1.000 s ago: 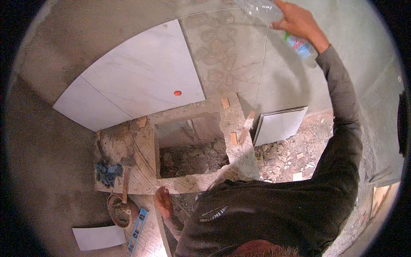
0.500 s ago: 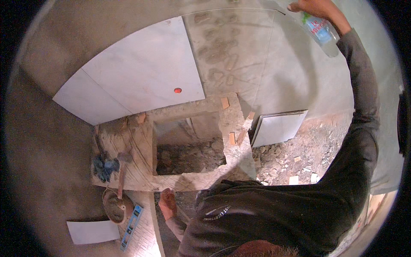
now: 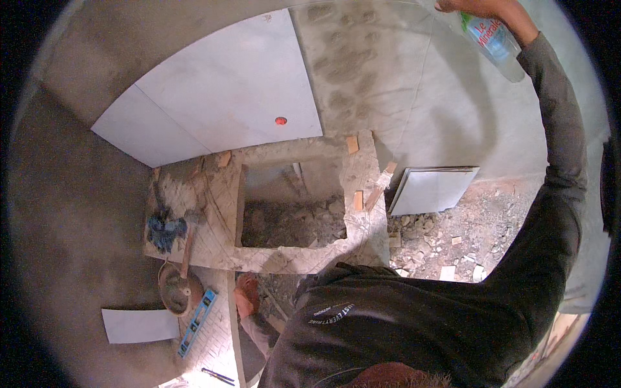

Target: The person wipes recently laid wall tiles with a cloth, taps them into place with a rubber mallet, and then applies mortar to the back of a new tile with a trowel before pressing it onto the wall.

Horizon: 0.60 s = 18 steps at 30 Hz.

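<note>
At the upper right my right hand (image 3: 482, 10) is closed round a clear plastic bottle (image 3: 491, 48) with a blue and green label, tilted against the grey wall (image 3: 427, 97). A thin string crosses the wall near it. My left hand (image 3: 248, 295) is low at the front edge of a rough concrete counter (image 3: 291, 258), fingers curled together; whatever they may grip is hidden. The counter has a square opening and small tile pieces (image 3: 352, 143). Large white tiles (image 3: 220, 90) with a red round spot stand on the wall to the left, beside bare patches of dabbed mortar.
A stack of tiles (image 3: 432, 189) leans right of the counter above rubble (image 3: 453, 252). A hammer (image 3: 185, 249), blue cloth (image 3: 166, 229), round bowl (image 3: 173, 297), blue spirit level (image 3: 197, 323), pliers (image 3: 217, 376) and loose tile (image 3: 139, 326) are at left.
My right hand and the bottle have moved right and upward toward the edge of the view. My left hand stays low by the counter. The view has shifted slightly.
</note>
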Each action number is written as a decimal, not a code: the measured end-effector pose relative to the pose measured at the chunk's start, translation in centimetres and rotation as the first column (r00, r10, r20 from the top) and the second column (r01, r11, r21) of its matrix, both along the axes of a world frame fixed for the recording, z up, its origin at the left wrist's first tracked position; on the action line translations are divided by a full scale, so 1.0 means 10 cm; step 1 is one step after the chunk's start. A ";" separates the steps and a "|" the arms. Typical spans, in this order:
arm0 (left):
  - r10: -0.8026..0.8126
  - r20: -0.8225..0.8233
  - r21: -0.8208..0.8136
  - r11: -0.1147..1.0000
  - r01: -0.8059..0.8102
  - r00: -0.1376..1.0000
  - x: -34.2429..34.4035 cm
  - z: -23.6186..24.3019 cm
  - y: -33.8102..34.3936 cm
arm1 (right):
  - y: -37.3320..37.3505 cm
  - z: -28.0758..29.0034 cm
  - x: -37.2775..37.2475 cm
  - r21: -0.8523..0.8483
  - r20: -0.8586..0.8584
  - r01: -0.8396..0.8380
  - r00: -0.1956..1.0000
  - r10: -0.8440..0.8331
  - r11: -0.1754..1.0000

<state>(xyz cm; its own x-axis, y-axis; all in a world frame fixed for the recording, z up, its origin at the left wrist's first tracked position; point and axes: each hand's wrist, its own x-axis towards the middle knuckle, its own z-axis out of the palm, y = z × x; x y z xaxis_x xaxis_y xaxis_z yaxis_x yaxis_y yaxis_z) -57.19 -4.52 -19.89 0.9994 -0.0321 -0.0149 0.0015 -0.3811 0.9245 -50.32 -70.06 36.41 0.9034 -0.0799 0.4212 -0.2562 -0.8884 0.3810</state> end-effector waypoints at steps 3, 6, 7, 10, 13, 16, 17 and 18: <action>0.100 -0.289 -0.471 0.851 -0.232 0.952 -0.19 -0.13 0.03 | -0.11 -0.07 0.10 0.087 0.036 -0.072 0.997 0.069 0.994; 0.072 -0.336 -0.437 0.871 -0.223 0.939 -0.43 -0.27 0.01 | -0.35 -0.23 0.10 0.178 0.119 -0.088 0.991 0.068 0.980; 0.082 -0.281 -0.336 0.925 -0.178 0.956 -0.55 -0.27 0.13 | -0.35 -0.30 0.12 0.216 0.177 -0.122 0.981 0.084 0.969; -0.207 0.110 0.638 0.765 0.091 0.972 -0.83 -0.23 0.46 | -0.25 -0.57 0.07 0.366 0.328 -0.429 0.890 0.317 0.826; 0.221 -0.175 0.101 0.973 -0.205 0.960 -1.11 -0.11 0.50 | -0.18 -0.85 0.03 0.417 0.441 -0.544 0.821 0.362 0.728; 0.259 -0.198 0.571 0.814 -0.103 0.945 -1.03 0.44 0.26 | -0.55 -1.43 0.09 0.481 0.452 -0.476 0.854 0.257 0.736; 0.159 -0.142 0.387 0.918 -0.093 0.977 -0.81 0.11 0.26 | -0.62 -1.54 -0.16 0.450 0.503 -0.445 0.843 0.192 0.775; 0.150 -0.120 0.343 0.934 -0.101 0.981 -0.76 0.11 0.18 | -0.52 -1.66 -0.23 0.424 0.559 -0.450 0.813 0.165 0.786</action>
